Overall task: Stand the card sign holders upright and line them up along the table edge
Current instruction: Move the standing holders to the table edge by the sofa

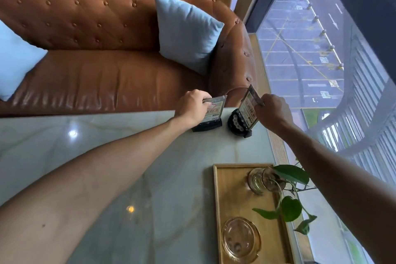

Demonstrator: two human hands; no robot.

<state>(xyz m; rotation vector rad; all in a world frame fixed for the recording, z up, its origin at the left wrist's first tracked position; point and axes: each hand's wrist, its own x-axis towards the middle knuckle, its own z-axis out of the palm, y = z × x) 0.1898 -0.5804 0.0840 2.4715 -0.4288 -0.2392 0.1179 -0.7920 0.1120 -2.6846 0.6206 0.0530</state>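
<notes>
The bare left forearm (85, 195) is lying nearest the camera, crossing the lower left of the frame toward the centre. The left hand (191, 108) is gripping the top edge of the clear acrylic card sign holder on a flat black base (212, 117), fingers curled over the panel; this holder is standing at the far edge of the table, just right of frame centre. Just beside it, to the right, the right hand (273, 111) is pinching the upper edge of the second clear card sign holder on a round black base (244, 113), which is tilting at the far right corner of the table. Both holders are resting on the pale glossy marble-look table (107, 146). In the lower right, a rectangular wooden tray (233, 199) is carrying an amber glass ashtray (241, 240) and a glass vase with a green leafy plant (265, 180). Beyond the table edge, a brown tufted leather sofa (96, 70) with a light blue cushion (186, 30) is occupying the upper left.
</notes>
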